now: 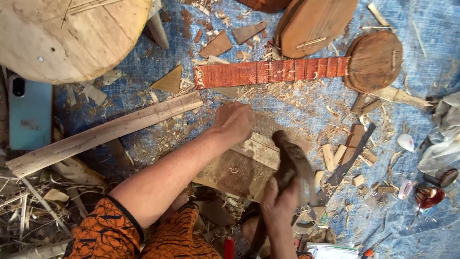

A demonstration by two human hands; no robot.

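The left hand point(233, 122) presses down, fingers curled, on a flat pale wooden board point(249, 160) lying on the blue woven mat point(431, 29) that covers the floor. The right hand point(278, 199) is wrapped tight around the dark handle of a curved, dark-wood-and-metal chopping tool point(293, 163), its head poised just over the board's right part; motion blur makes the blade's exact shape hard to read. The hands are apart, the left one up at the far edge of the board, the right one nearer the body. Orange-and-black patterned sleeves point(108, 232) show at the lower edge.

Just right of the board lies a dark-toothed saw blade point(347, 163) among short pale wood offcuts point(330, 156). Pale shavings point(306, 103) are scattered all around. Beyond the left hand sits a small stringed instrument with a reddish fretted neck point(268, 72) and a round brown body point(373, 60); another brown rounded instrument body point(314, 24) lies above it. To the left, a long rough pale plank point(103, 132) runs diagonally, with a triangular wood scrap point(170, 80) near its upper end. A big round pale wooden block point(67, 36) fills the top left corner, and a light blue phone point(29, 115) lies beside it at the left edge. Crumpled clear plastic point(443, 139) sits far right.
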